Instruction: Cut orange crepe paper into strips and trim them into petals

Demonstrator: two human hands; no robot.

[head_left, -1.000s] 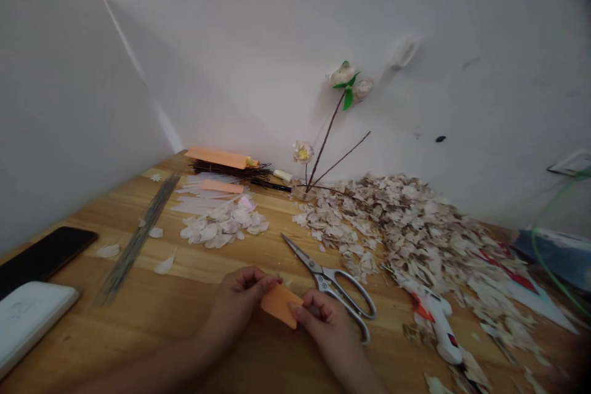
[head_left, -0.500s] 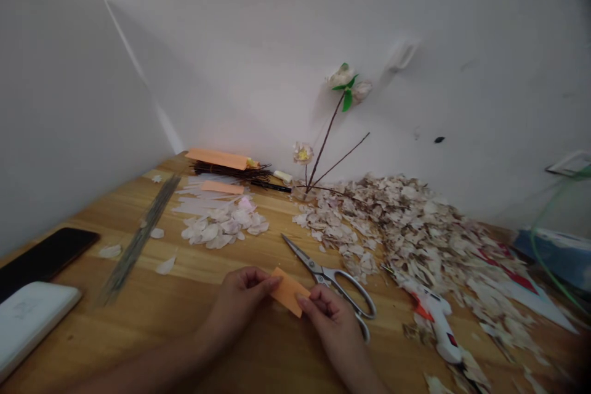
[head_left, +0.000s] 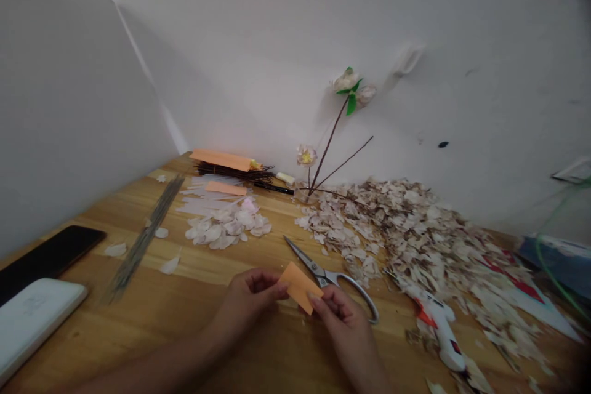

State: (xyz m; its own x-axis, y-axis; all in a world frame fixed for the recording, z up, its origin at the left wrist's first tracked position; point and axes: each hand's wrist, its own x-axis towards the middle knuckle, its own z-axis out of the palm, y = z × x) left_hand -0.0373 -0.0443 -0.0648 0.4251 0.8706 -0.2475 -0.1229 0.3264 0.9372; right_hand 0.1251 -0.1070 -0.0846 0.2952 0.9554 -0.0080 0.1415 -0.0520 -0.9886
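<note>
Between my two hands is a small piece of orange paper (head_left: 301,287), tilted above the wooden table. My left hand (head_left: 258,295) pinches its left edge between thumb and fingers. The right edge is pinched by my right hand (head_left: 341,317), thumb on top. Just behind the paper lies a pair of metal scissors (head_left: 318,268), blades pointing away to the left; my right hand covers part of the handles. A heap of pale petals (head_left: 226,225) lies beyond my left hand, with another orange strip (head_left: 226,188) behind it.
A bundle of thin wires (head_left: 148,237), a black phone (head_left: 53,252) and a white box-shaped device (head_left: 39,320) lie left. Flower stems (head_left: 330,141) stand at the wall. Right are a large pile of dried petals (head_left: 429,234) and a white glue gun (head_left: 446,329). Dark sticks (head_left: 235,171) lie at the back.
Both hands and the orange paper have shifted slightly to the right, over more of the scissors' handles. The whole view has also moved a little. The grip on the paper is the same.
</note>
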